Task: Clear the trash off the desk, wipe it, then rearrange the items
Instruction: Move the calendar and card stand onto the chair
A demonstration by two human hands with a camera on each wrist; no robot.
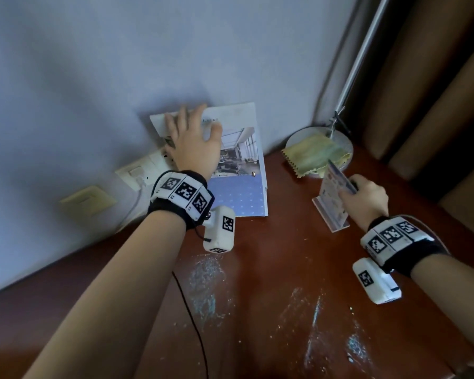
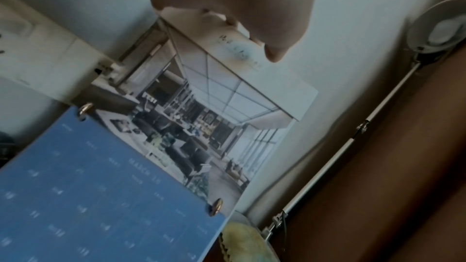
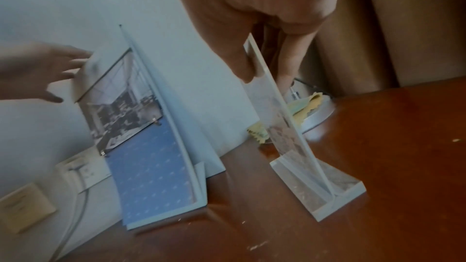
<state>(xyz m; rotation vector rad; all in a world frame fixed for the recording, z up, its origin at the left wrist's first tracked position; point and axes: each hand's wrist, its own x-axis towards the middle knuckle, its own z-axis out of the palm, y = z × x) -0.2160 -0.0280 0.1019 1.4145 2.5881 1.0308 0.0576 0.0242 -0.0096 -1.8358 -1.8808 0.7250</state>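
A desk calendar (image 1: 238, 192) with a room photo and a blue date sheet leans against the wall at the back of the brown desk (image 1: 285, 269). My left hand (image 1: 195, 124) rests on its top left part, fingers spread and fairly straight; the left wrist view shows the fingertips (image 2: 274, 55) over the calendar's (image 2: 100, 196) upper edge. To the right, my right hand (image 1: 346, 188) pinches the top of a clear acrylic sign stand (image 1: 330, 203) that holds a printed card. In the right wrist view the stand (image 3: 295, 156) stands upright, its base on the desk.
A yellow-green cloth (image 1: 312, 154) lies on the round lamp base (image 1: 345, 143) in the back right corner, under the lamp arm (image 1: 361, 50). Wall sockets (image 1: 140, 170) sit left of the calendar. A black cable (image 1: 195, 318) crosses the desk. White smears (image 1: 205, 285) mark the front. Brown curtains (image 1: 435, 91) hang at right.
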